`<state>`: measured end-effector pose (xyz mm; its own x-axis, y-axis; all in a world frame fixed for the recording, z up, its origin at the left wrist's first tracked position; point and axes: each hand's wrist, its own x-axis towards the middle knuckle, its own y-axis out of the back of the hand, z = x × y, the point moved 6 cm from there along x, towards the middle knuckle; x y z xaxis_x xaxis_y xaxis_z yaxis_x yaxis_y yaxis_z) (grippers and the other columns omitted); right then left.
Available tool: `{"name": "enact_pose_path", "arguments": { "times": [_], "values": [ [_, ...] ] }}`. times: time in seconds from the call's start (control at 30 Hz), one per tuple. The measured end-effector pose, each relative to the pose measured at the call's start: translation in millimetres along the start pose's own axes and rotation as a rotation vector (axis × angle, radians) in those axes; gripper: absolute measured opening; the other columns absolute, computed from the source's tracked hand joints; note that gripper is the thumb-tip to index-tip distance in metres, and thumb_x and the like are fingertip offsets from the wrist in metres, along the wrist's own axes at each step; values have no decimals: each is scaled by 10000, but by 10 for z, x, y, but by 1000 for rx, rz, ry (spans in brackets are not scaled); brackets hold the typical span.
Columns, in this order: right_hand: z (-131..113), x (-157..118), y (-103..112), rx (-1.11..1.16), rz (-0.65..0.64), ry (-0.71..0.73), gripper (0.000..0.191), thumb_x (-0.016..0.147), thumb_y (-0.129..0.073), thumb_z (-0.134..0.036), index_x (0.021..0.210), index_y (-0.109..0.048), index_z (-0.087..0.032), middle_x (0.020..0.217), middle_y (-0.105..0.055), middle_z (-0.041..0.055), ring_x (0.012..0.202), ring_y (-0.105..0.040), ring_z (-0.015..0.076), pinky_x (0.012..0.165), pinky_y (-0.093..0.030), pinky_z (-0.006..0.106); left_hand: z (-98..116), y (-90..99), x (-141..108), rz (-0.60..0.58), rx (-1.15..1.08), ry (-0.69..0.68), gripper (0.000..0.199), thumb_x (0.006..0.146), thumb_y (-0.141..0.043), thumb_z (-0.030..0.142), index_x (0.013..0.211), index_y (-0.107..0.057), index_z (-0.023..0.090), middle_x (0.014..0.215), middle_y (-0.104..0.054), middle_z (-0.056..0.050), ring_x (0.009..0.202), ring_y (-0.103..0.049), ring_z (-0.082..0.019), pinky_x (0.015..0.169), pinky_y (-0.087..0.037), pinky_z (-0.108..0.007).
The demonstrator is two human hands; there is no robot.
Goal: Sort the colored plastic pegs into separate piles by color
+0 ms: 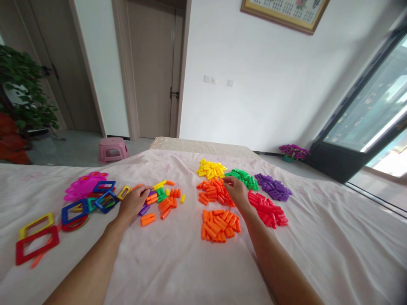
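Note:
My left hand (135, 202) rests at the left edge of a mixed cluster of short plastic tubes, its fingers drawn together by some purple tubes (144, 209). What it grips, if anything, is hidden. Orange tubes (165, 206), green tubes (161, 195) and a few yellow ones lie just right of it. My right hand (237, 191) is at the right side of an orange tube pile (211, 190), fingers curled as in a pinch. Its fingertips touch or hover over that pile, and I cannot make out anything in them. A nearer orange pile (219, 225) lies below.
Around the right hand are piles of yellow (210, 169), green (243, 178), purple (273, 187) and red tubes (267, 209). At left lie magnetic tile frames (38, 245) and a pink scalloped plastic piece (84, 186). A pale cloth (165, 267) covers the surface. Beyond stands a pink stool (112, 149).

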<state>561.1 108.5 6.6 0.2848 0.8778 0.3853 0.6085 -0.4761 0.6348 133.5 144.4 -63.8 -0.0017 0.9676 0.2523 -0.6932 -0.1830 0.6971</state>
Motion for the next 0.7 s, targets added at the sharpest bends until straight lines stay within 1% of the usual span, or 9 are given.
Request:
{"name": "enact_pose_path", "arguments": {
  "times": [0.1, 0.17, 0.23, 0.3, 0.4, 0.47, 0.53, 0.63, 0.7],
  "values": [
    [-208, -55, -56, 50, -29, 99, 254, 816, -553, -252, 985, -737, -205, 966, -762, 54, 853, -704, 200, 793, -536, 313, 44, 24, -24, 1, -13, -5, 386, 930, -406, 392, 1093, -724, 246, 1175, -730, -20, 1103, -645, -194, 945, -452, -273],
    [-376, -130, -139, 50, -77, 170, 246, 823, -542, -228, 973, -736, -219, 986, -759, 46, 887, -698, 199, 813, -533, 317, 125, 58, -46, 20, -15, -39, 407, 946, -379, 403, 1096, -717, 233, 1188, -724, -32, 1122, -637, -197, 957, -448, -281],
    [-536, -233, -239, 37, -144, 219, 256, 824, -543, -196, 993, -732, -229, 1016, -752, 39, 929, -690, 198, 840, -529, 320, 263, 84, -71, 39, 44, -114, 423, 955, -366, 415, 1085, -722, 224, 1188, -723, -49, 1143, -625, -213, 997, -431, -307],
    [-679, -352, -342, 29, -231, 253, 288, 832, -546, -170, 1052, -721, -230, 1064, -740, 44, 972, -682, 201, 873, -525, 330, 439, 75, -102, 33, 145, -205, 404, 949, -395, 416, 1068, -736, 235, 1198, -722, -58, 1201, -592, -240, 1071, -377, -355],
    [-850, -529, -471, 11, -348, 309, 354, 857, -545, -153, 1177, -681, -220, 1185, -704, 74, 1084, -653, 218, 963, -498, 371, 705, -3, -168, -16, 236, -308, 375, 949, -433, 423, 1139, -728, 292, 1295, -683, -37, 1346, -480, -272, 1177, -221, -455],
    [-928, -624, -538, -13, -394, 351, 394, 874, -544, -155, 1251, -645, -211, 1264, -668, 94, 1187, -608, 231, 1034, -458, 399, 849, -80, -224, -66, 247, -346, 389, 960, -431, 444, 1238, -681, 336, 1369, -639, -20, 1415, -399, -279, 1198, -124, -517],
    [-975, -693, -599, -29, -428, 388, 421, 890, -540, -163, 1303, -614, -203, 1308, -641, 105, 1252, -568, 235, 1073, -429, 408, 958, -167, -286, -132, 241, -380, 402, 961, -442, 462, 1286, -650, 347, 1393, -622, -22, 1432, -374, -284, 1200, -68, -549],
    [-1005, -749, -674, -33, -448, 412, 436, 907, -523, -169, 1337, -588, -190, 1327, -627, 116, 1268, -557, 234, 1074, -431, 407, 1066, -266, -367, -206, 213, -439, 383, 944, -488, 458, 1248, -679, 322, 1349, -654, -38, 1389, -437, -285, 1209, -60, -533],
    [-1027, -776, -715, -36, -461, 434, 458, 902, -509, -145, 1351, -577, -200, 1342, -622, 108, 1274, -551, 229, 1079, -426, 404, 1104, -301, -395, -236, 174, -466, 375, 951, -478, 444, 1230, -692, 314, 1309, -679, -38, 1336, -501, -266, 1212, -114, -490]
  ]
}}
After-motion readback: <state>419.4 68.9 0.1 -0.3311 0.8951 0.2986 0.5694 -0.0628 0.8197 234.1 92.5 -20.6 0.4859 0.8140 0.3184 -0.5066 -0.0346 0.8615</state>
